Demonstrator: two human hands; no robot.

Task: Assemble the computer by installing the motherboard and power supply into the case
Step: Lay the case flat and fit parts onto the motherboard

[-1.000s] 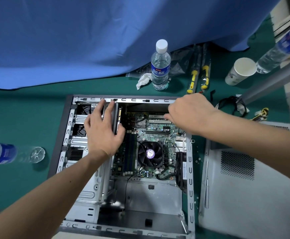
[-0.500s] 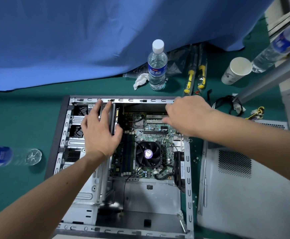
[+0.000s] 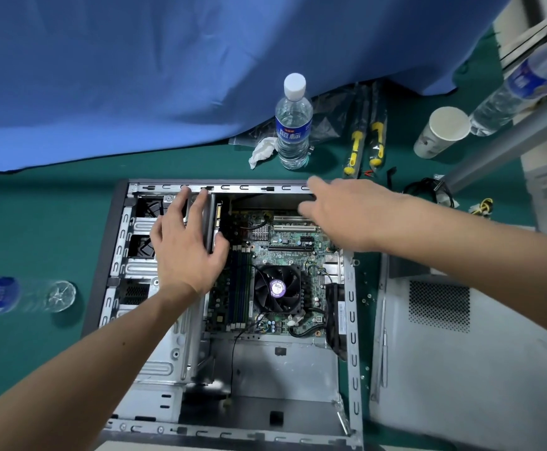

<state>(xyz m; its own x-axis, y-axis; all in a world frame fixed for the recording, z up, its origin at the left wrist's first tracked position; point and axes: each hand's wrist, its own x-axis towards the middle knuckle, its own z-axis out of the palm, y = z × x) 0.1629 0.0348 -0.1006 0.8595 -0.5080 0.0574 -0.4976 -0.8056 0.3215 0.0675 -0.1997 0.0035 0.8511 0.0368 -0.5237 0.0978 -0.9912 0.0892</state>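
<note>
With its side panel (image 3: 461, 369) removed and laid just to the right, the case (image 3: 352, 320) lies flat on the green tabletop (image 3: 38, 216) so that its interior faces upward, giving both hands access from above. Inside, the motherboard (image 3: 282, 249) sits in the upper right portion of the chassis, its fan-topped cooler (image 3: 278, 288) near centre; whether it is screwed down cannot be told. The bay nearer the viewer (image 3: 275, 379) shows bare metal, which suggests the power supply is not yet installed; no power supply is identifiable in view.

The left hand (image 3: 184, 252) rests on the drive cage, its fingers (image 3: 197, 206) extended toward the far rim and its thumb hooked over a dark upright bar beside the board. This reads as a bracing hold that steadies the case, or the bar itself, while the other hand works. The right hand (image 3: 340, 213) hovers over the far right corner of the board, blurred, fingers loosely extended and apparently holding nothing; contact with the board or rim cannot be confirmed.

Two yellow-handled screwdrivers (image 3: 363, 141) lie beyond the case within reach, probably kept ready for mounting screws, a few of which appear scattered just right of the case. An upright water bottle (image 3: 293, 122), a crumpled tissue (image 3: 260, 151), a paper cup (image 3: 441, 131) and a bundle of cables (image 3: 428, 193) stand clear of the working area, against the blue cloth (image 3: 168, 66).
</note>
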